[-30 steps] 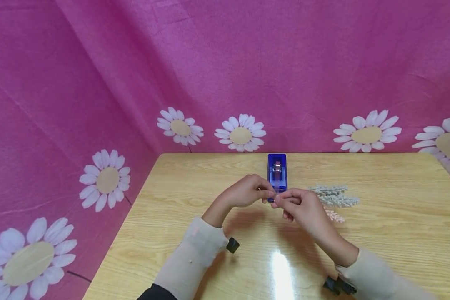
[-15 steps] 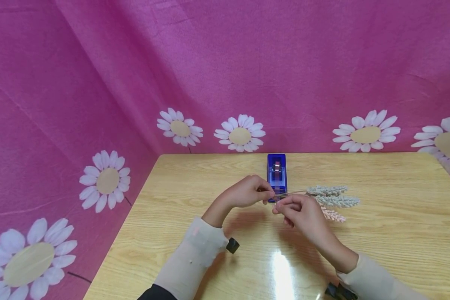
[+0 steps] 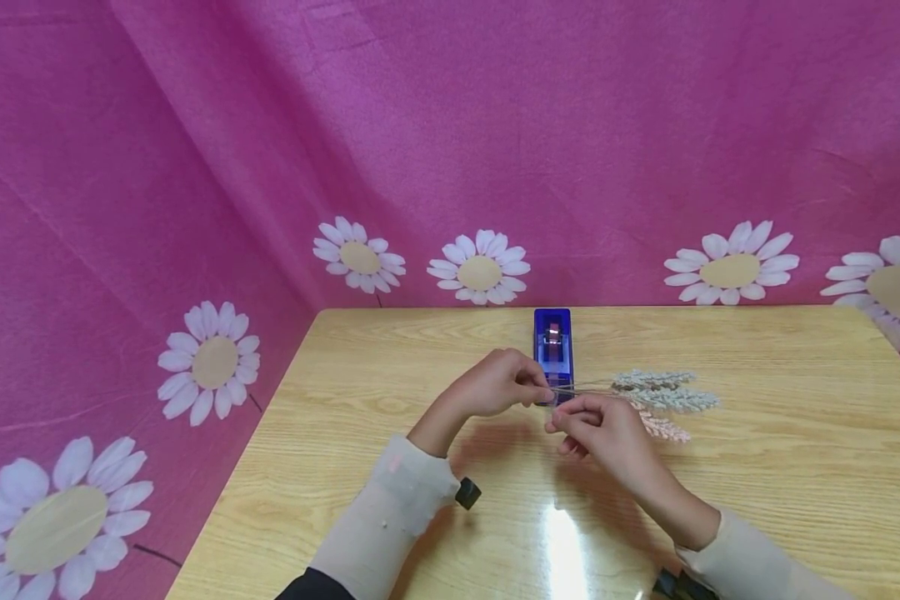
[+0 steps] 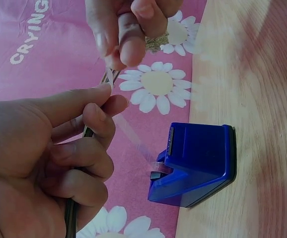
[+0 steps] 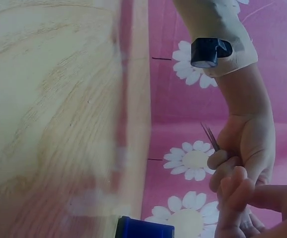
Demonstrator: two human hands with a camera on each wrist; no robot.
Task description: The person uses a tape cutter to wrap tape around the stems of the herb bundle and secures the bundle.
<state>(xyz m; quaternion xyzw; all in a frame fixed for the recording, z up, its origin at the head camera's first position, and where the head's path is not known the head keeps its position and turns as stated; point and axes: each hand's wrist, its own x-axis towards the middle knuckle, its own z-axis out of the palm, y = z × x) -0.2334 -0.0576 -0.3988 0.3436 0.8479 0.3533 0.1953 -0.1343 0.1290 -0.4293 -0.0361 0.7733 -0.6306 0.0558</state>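
Note:
My left hand pinches the thin stems of a small bunch of artificial wheat-like sprigs, pale green and one pink. The heads point right in the head view, and the stem ends stick out behind the left hand in the right wrist view. A strip of clear tape runs from the blue tape dispenser up to the stems at my left fingertips. Just beyond, my right hand pinches the tape's free end between thumb and fingers. In the head view the dispenser stands behind both hands.
The wooden table ends at a pink curtain printed with white daisies, which also hangs along its left side. Black wrist cameras sit under both sleeves. A bright reflection lies on the table's front part.
My right hand has drawn slightly toward the front of the table, away from the stems, so they show between the hands. The left hand and the dispenser stay nearly in place.

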